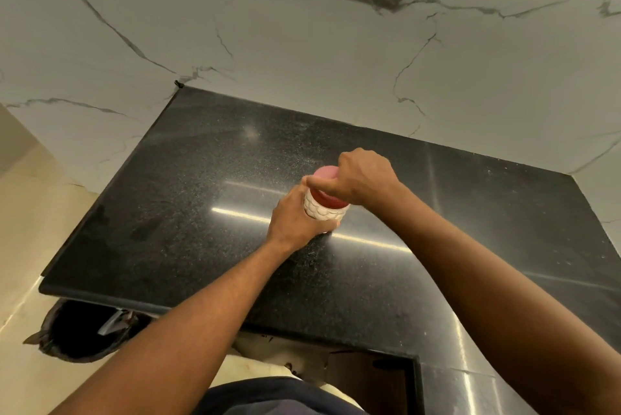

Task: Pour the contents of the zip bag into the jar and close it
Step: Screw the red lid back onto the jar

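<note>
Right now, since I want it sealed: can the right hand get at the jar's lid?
Yes, it seems: the right hand grips the lid from above, and the left hand holds the jar lower down, leaving the top free.

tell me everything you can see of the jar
The jar is small and round, with a whitish body embossed in a scale-like pattern; it could be plastic or glass. A red lid sits on top. It is roughly upright and appears to stand on the black granite countertop. The left hand grips the body from the side, and the right hand grips the lid from above. Its contents are hidden.
</note>
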A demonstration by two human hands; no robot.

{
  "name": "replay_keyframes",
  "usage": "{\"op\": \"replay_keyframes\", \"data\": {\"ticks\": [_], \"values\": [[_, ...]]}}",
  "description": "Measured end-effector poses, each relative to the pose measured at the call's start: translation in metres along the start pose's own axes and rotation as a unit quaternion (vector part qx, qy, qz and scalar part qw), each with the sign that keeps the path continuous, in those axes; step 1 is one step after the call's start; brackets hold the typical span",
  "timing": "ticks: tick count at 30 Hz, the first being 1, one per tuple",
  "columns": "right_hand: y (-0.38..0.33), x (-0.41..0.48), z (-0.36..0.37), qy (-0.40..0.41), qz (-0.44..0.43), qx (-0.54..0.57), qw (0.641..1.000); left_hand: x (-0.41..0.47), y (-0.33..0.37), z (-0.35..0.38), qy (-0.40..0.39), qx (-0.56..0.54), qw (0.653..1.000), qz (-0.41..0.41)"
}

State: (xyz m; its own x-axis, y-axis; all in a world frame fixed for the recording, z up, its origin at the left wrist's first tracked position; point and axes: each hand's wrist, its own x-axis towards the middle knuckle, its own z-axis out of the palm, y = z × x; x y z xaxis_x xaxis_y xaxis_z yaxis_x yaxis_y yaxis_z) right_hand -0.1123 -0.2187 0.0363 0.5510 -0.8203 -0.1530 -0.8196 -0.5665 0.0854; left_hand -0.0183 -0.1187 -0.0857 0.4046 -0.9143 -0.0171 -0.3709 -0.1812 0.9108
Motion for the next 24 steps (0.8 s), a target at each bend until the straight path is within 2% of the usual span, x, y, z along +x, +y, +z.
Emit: {"op": "replay_keyframes", "data": {"ticks": [2, 4, 6, 7, 9, 12, 15, 18, 21, 23, 24], "values": [[0.000, 0.000, 0.002, 0.015, 0.019, -0.061, 0.998, 0.000, -0.001, 0.000, 0.001, -0.005, 1.000, 0.008], [0.005, -0.003, 0.003, 0.016, -0.002, -0.060, 0.998, -0.001, 0.000, -0.001, 0.000, -0.007, 1.000, 0.012], [0.012, -0.005, 0.007, -0.012, -0.098, 0.020, 0.995, 0.000, 0.000, -0.001, -0.003, -0.003, 1.000, 0.017], [0.014, -0.007, 0.007, -0.054, -0.151, 0.062, 0.985, 0.000, -0.001, -0.001, -0.003, 0.003, 1.000, 0.021], [0.015, -0.012, 0.003, -0.106, -0.200, 0.076, 0.971, 0.001, -0.002, 0.000, -0.002, 0.007, 1.000, 0.026], [0.012, -0.010, -0.004, -0.064, -0.157, 0.033, 0.985, 0.001, -0.003, 0.000, 0.000, 0.001, 1.000, 0.025], [0.002, -0.004, -0.005, -0.007, -0.016, 0.001, 1.000, 0.001, -0.003, 0.000, 0.000, 0.003, 1.000, 0.026], [0.002, 0.003, -0.004, -0.019, 0.061, -0.019, 0.998, 0.002, -0.005, 0.000, 0.000, -0.002, 1.000, 0.026], [0.012, -0.002, -0.010, 0.000, 0.050, -0.006, 0.999, 0.003, -0.007, 0.001, -0.001, 0.004, 1.000, 0.029], [0.019, -0.007, -0.012, -0.008, -0.033, 0.057, 0.998, 0.003, -0.007, 0.001, 0.000, 0.001, 1.000, 0.029], [0.020, -0.010, -0.014, -0.061, -0.092, 0.105, 0.988, 0.003, -0.006, 0.000, 0.000, 0.003, 1.000, 0.030]]}}
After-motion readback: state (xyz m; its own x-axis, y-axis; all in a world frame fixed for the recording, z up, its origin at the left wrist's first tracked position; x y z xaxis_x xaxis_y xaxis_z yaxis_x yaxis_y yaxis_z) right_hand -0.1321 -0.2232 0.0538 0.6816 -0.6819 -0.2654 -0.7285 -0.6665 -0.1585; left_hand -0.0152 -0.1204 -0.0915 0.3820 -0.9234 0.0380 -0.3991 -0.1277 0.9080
